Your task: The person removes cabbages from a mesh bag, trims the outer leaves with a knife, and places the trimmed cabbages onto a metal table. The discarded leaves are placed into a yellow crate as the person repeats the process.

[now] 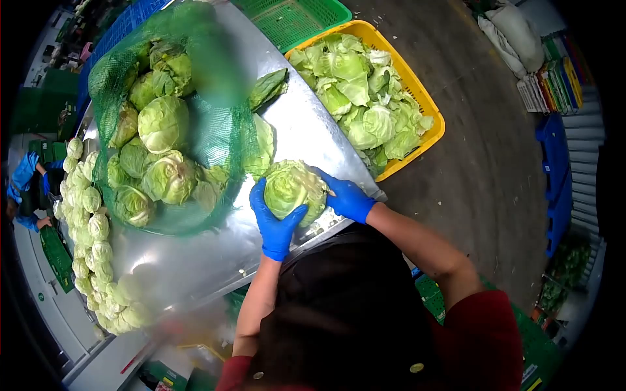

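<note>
A pale green cabbage (291,188) is between my two blue-gloved hands at the near edge of the metal table. My left hand (274,225) grips its left side, with fingers and thumb spread around it. On the other side, my right hand (350,199) holds the cabbage by its outer leaves, with the fingertips partly hidden. To the left, a green mesh bag (218,146) contains several cabbages (163,124). Loose outer leaves (261,146) lie on the table beyond the held cabbage.
A yellow crate (435,127) full of stripped leaves stands beyond the table's right edge, near a green crate (293,23). Many trimmed cabbages (98,226) are piled along the table's left end. Another person (29,186) in blue sleeves is at far left.
</note>
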A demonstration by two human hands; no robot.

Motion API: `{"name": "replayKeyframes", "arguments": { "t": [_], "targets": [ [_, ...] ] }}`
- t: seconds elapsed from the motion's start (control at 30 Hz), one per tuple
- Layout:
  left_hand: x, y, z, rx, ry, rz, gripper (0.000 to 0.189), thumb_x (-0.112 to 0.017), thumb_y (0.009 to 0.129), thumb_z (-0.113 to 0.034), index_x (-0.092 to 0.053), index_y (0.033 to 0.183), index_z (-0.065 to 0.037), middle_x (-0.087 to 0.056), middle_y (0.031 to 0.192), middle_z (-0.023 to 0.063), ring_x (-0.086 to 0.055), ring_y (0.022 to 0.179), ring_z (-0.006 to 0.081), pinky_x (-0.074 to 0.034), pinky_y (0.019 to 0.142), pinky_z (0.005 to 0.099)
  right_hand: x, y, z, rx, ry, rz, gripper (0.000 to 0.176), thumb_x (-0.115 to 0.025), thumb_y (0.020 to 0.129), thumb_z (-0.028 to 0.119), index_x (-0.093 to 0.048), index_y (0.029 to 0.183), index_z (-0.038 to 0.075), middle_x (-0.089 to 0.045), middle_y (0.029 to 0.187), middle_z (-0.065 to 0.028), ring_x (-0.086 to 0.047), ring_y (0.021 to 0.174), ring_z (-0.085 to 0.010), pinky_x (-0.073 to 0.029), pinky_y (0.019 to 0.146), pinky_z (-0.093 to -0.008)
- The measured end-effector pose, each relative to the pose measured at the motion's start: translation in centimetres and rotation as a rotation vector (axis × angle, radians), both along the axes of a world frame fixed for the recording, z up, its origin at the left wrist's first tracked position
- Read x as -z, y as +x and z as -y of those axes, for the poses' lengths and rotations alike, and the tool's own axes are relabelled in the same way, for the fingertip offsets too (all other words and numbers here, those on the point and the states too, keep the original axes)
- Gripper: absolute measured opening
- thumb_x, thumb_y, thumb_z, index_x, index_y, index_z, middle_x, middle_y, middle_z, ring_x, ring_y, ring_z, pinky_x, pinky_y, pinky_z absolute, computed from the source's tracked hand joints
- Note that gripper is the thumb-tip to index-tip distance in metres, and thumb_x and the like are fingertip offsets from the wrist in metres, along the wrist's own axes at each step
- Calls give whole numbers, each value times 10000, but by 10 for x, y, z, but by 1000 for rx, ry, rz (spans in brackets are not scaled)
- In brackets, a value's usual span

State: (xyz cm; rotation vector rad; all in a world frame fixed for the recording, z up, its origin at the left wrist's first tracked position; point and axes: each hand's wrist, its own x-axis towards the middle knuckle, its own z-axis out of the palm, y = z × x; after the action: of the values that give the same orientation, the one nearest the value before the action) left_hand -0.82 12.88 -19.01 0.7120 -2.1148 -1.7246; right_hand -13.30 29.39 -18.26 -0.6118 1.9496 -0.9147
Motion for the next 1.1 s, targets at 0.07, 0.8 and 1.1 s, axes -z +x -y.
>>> {"name": "replayKeyframes", "arguments": {
  "t": [0.07,0.8,1.1],
  "targets": [
    [-13,3,2,36,156,-62,980,-873,636,-192,-300,1413,-20,-411,1297,118,-447,1203,243,-385,1048,371,12,10,-11,107,-222,-106,708,-536,865,84,-267,1516,160,-594,1276,-186,-639,1050,-258,-498,880,-357],
    [-1,-17,60,293,513,17,856,-853,609,-53,-455,1365,-5,-558,1271,127,-537,1169,226,-436,1013,344,7,-80,-3,302,-159,-577,479,-648,888,367,-561,1244,58,-697,987,-152,-680,793,-290,-538,714,-390],
    [-30,-45,14,231,-467,140,1161,-914,535,-400,-302,1411,54,-380,1373,269,-407,1249,427,-347,1079,454,-6,-45,22,183,-251,-343,467,-627,896,395,-608,1238,78,-679,1120,-133,-659,1013,-285,-510,886,-357]
  ]
}}
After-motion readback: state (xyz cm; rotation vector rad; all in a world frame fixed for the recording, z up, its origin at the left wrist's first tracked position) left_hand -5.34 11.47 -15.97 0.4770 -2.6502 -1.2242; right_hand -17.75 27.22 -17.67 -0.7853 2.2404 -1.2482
